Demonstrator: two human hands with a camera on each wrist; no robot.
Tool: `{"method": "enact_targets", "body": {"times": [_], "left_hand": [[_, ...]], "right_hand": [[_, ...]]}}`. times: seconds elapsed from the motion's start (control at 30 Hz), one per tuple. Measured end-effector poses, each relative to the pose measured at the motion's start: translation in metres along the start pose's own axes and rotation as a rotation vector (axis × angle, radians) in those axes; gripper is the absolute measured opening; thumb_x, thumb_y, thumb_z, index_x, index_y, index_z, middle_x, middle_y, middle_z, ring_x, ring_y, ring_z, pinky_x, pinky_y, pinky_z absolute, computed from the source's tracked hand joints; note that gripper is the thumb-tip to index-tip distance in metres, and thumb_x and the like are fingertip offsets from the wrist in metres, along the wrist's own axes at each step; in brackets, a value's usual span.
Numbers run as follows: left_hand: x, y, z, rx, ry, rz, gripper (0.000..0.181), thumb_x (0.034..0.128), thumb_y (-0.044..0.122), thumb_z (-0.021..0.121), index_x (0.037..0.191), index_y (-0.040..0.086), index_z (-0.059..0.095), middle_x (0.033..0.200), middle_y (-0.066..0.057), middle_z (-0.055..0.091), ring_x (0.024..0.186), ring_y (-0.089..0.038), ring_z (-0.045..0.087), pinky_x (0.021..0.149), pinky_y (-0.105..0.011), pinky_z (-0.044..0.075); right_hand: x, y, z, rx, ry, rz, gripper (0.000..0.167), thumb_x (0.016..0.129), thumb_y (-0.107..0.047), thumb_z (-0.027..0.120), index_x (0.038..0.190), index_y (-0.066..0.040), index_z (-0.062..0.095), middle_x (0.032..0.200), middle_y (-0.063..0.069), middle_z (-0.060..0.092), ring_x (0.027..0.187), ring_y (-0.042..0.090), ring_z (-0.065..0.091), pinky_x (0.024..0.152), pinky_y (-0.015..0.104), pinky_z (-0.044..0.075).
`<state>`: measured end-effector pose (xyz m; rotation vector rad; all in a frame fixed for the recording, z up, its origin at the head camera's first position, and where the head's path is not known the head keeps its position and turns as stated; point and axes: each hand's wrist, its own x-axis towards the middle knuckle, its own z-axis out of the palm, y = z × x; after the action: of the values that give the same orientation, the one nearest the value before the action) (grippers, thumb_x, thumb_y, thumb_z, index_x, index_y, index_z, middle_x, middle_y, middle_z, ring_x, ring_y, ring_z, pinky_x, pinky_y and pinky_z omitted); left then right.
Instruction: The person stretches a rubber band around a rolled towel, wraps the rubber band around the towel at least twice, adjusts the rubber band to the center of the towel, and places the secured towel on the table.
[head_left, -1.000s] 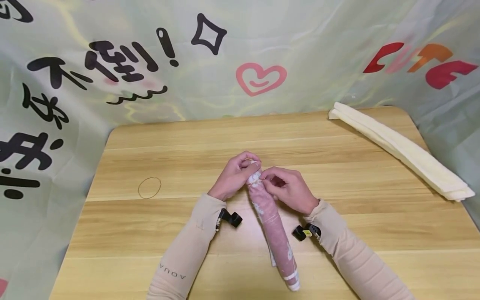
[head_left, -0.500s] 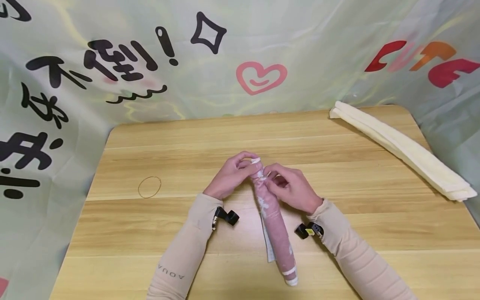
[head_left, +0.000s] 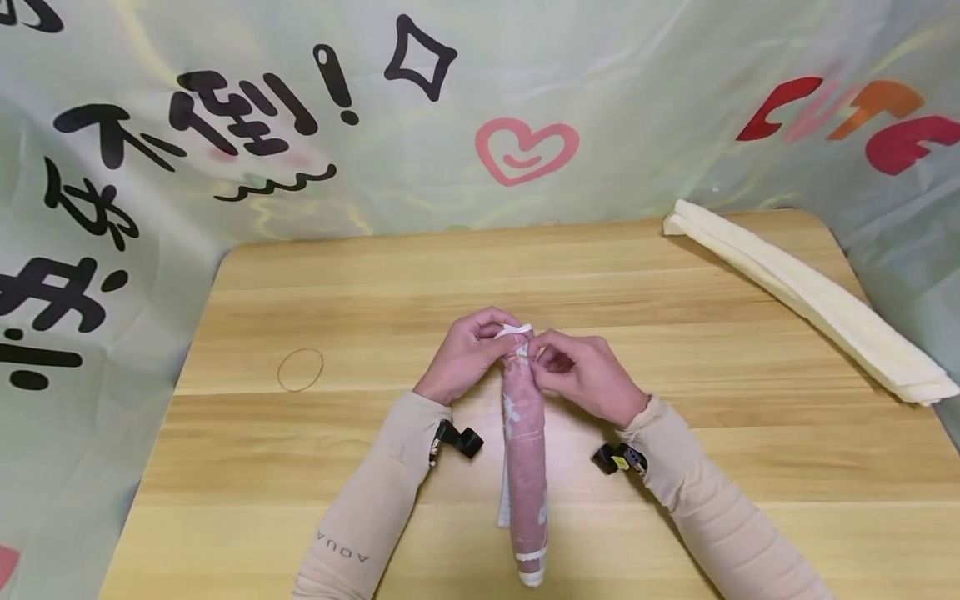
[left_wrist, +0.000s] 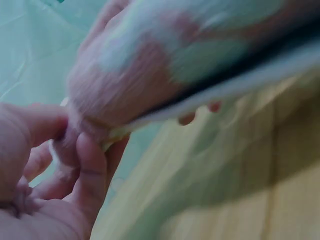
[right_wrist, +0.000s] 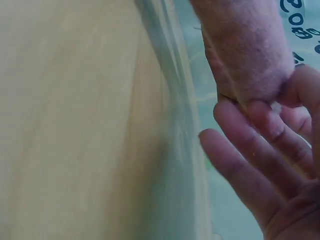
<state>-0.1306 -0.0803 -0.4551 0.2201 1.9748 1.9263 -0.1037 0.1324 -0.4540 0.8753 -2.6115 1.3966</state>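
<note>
A pink towel with white patches (head_left: 527, 450), rolled into a long tube, points from both hands toward the near edge of the table. My left hand (head_left: 472, 354) pinches its far end between thumb and fingers, where white cloth pokes out at the top. On the other side, my right hand (head_left: 588, 375) pinches the same end just below. In the left wrist view the towel roll (left_wrist: 135, 75) narrows to a gathered neck at the fingers. The right wrist view shows the towel roll (right_wrist: 245, 50) with thumb and fingertips at its narrowed end. A light flap hangs along its left side.
A thin rubber band (head_left: 301, 370) lies in a loop on the wooden table (head_left: 375, 308) at the left. A folded cream cloth (head_left: 810, 300) stretches diagonally along the right side. A printed curtain (head_left: 600, 67) hangs behind the table.
The near end of the towel roll has swung left, so the roll now points almost straight toward the near edge. Both hands stay at its far end; the rubber band and cream cloth stay put.
</note>
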Motion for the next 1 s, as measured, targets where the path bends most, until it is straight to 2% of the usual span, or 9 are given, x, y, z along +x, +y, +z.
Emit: {"method": "enact_targets", "body": {"times": [0.13,0.23,0.37,0.5,0.63,0.77,0.9,1.0], "left_hand": [[-0.001,-0.002,0.005,-0.019,0.047,0.017,0.016,0.0977,0.008,0.068,0.113,0.003,0.067,0.113,-0.021,0.077,0.087,-0.009,0.073,0.074,-0.021,0.057],[-0.001,-0.002,0.008,-0.033,0.072,0.026,0.015,0.0976,0.006,0.068,0.112,0.001,0.065,0.116,-0.023,0.076,0.088,-0.009,0.075,0.074,-0.021,0.058],[-0.001,-0.002,0.011,-0.028,0.073,0.038,0.015,0.0974,0.006,0.067,0.112,0.001,0.065,0.114,-0.023,0.076,0.087,-0.009,0.075,0.073,-0.021,0.057],[-0.001,-0.003,0.011,-0.012,0.076,0.041,0.015,0.0976,0.006,0.067,0.112,0.001,0.066,0.112,-0.023,0.077,0.086,-0.008,0.074,0.074,-0.02,0.057],[0.0,-0.002,0.01,-0.018,0.132,0.042,0.016,0.0964,0.007,0.069,0.111,0.002,0.067,0.111,-0.022,0.077,0.085,-0.007,0.075,0.073,-0.02,0.058],[0.0,-0.001,0.009,-0.055,0.159,0.036,0.018,0.0972,0.007,0.069,0.114,0.002,0.066,0.117,-0.022,0.076,0.09,-0.008,0.075,0.075,-0.02,0.059],[0.0,0.0,0.007,-0.059,0.135,0.016,0.019,0.0983,0.008,0.068,0.116,0.003,0.065,0.12,-0.021,0.075,0.094,-0.009,0.076,0.079,-0.022,0.06],[0.0,0.001,0.007,-0.058,0.119,-0.007,0.019,0.098,0.008,0.068,0.116,0.003,0.064,0.119,-0.023,0.075,0.091,-0.009,0.075,0.077,-0.021,0.059]], "right_hand": [[0.001,-0.003,-0.001,-0.013,-0.005,0.014,0.015,0.087,0.001,0.076,0.099,-0.007,0.073,0.092,0.01,0.08,0.077,0.017,0.075,0.072,0.024,0.064],[0.001,-0.007,0.0,-0.01,0.004,0.05,0.015,0.087,0.003,0.075,0.1,-0.005,0.073,0.094,0.011,0.079,0.078,0.018,0.075,0.073,0.025,0.065],[0.001,-0.011,0.0,-0.024,0.015,0.076,0.008,0.086,0.0,0.071,0.092,-0.005,0.071,0.079,0.004,0.071,0.073,0.009,0.067,0.069,0.023,0.062],[0.001,-0.011,0.002,-0.061,0.016,0.058,0.008,0.078,-0.003,0.066,0.084,-0.008,0.067,0.067,-0.004,0.055,0.064,0.004,0.052,0.057,0.019,0.05],[0.003,-0.01,0.004,-0.075,-0.012,0.031,0.011,0.077,-0.003,0.066,0.081,-0.012,0.063,0.066,-0.006,0.053,0.06,0.001,0.046,0.052,0.017,0.042],[0.003,-0.01,0.007,-0.071,-0.016,0.026,0.015,0.078,-0.002,0.068,0.085,-0.013,0.062,0.068,-0.006,0.056,0.063,0.001,0.049,0.055,0.017,0.046],[0.001,-0.01,0.007,-0.072,0.064,0.018,0.022,0.079,0.002,0.071,0.096,-0.011,0.065,0.073,-0.003,0.064,0.067,0.004,0.057,0.061,0.02,0.054],[-0.001,-0.01,0.008,-0.072,0.113,-0.001,0.025,0.079,0.003,0.072,0.101,-0.009,0.068,0.073,-0.002,0.067,0.067,0.004,0.061,0.06,0.022,0.057]]}}
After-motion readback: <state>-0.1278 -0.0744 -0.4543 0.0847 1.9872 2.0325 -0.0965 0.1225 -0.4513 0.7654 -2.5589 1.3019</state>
